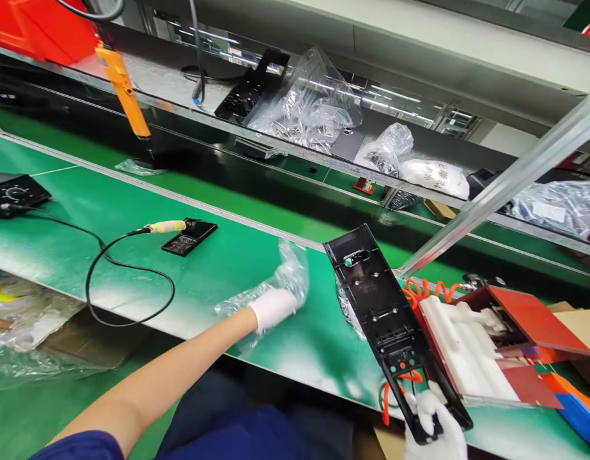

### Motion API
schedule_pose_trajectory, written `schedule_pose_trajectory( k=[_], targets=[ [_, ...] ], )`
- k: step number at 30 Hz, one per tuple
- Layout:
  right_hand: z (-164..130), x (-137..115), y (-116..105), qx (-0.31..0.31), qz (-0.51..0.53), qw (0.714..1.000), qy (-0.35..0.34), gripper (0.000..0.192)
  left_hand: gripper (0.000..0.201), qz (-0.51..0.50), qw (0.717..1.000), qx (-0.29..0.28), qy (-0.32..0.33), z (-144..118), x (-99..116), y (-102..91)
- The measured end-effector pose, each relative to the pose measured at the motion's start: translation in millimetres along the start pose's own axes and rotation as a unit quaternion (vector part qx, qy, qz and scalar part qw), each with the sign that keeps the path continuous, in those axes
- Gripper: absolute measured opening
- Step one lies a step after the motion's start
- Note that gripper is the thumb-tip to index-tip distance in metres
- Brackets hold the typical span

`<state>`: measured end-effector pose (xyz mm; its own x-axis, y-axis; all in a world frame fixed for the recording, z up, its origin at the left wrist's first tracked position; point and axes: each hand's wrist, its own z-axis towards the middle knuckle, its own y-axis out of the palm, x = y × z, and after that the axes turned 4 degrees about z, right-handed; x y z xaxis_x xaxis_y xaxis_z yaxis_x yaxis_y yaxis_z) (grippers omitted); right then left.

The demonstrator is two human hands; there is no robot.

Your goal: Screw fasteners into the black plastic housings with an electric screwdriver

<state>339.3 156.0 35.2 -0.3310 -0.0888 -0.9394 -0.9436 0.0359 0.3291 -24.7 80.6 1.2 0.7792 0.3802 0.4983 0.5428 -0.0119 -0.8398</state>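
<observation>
Two gloved hands are entered first. Our left hand (274, 308) lies on the green worktop (218, 255) near its front edge, its fingers (286, 303) tucked into a clear plastic bag (280, 278) and closed lightly on the film; how tightly, we cannot tell. Our right hand (431, 425) is at the lower right, past the front edge, its fingers (425, 409) clamped on the lower end of a long black plastic panel (385, 313). That panel is held off the worktop, slanting up and to the left, its ribbed inner side with holes facing us.

Item three: a red tray (534, 319) just right of the panel, by the right edge, holding a white moulded block (462, 345). An orange coiled hose (426, 291) shows behind the panel, beside the tray.

Item four: a tool with a pale handle (166, 226) lying toward the left of the worktop, its tip resting on a small black plate (189, 236); its black cable (126, 281) loops toward the front edge and runs left to a black control box (14, 191) at the left edge.

Item five: an orange power tool (122, 83) hanging over the back left corner.

Item six: a raised shelf (155, 83) beyond the back edge, carrying another black panel (251, 86) and several plastic bags (309, 102).
</observation>
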Motion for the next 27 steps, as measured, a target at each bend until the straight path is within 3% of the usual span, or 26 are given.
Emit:
schedule_pose_trajectory(
  k=[2, 4, 9, 11, 14, 16, 18, 22, 27],
  targets=[
    [2, -5, -2, -0.01, -0.023, 0.999, -0.027, 0.042, 0.021, -0.017, 0.997, -0.05, 0.057, -15, 13, 12.1],
    [2, -11, -5, -0.006, -0.035, 0.998, -0.047, 0.049, 0.017, -0.018, 0.996, -0.063, 0.065, -26, 6, 9.8],
    [-2, -19, -23, 0.034, -0.076, 0.995, -0.05, 0.057, 0.016, 0.01, 1.0, -0.02, -0.02, -20, -54, -29.1],
    [-5, -15, -33, 0.033, -0.098, 0.994, -0.039, 0.057, 0.035, 0.006, 0.997, 0.027, -0.075, -21, -62, -40.1],
    [-8, -8, -40, 0.023, -0.118, 0.993, -0.011, 0.051, 0.069, -0.195, 0.971, 0.123, -0.063, -37, -45, -43.7],
    [-10, -6, -38, 0.003, -0.12, 0.992, 0.027, 0.052, 0.081, -0.367, 0.92, 0.137, -0.009, -50, -25, -39.2],
    [-13, -8, -32, -0.025, -0.121, 0.989, 0.076, 0.057, 0.079, -0.452, 0.879, 0.151, 0.032, -61, -8, -32.3],
    [-18, -16, -23, -0.072, -0.121, 0.98, 0.138, 0.064, 0.072, -0.501, 0.839, 0.209, 0.04, -76, 7, -20.3],
    [-19, -21, -19, -0.075, -0.102, 0.977, 0.17, 0.062, 0.074, -0.506, 0.829, 0.237, 0.0, -91, 9, -16.8]
  ],
)
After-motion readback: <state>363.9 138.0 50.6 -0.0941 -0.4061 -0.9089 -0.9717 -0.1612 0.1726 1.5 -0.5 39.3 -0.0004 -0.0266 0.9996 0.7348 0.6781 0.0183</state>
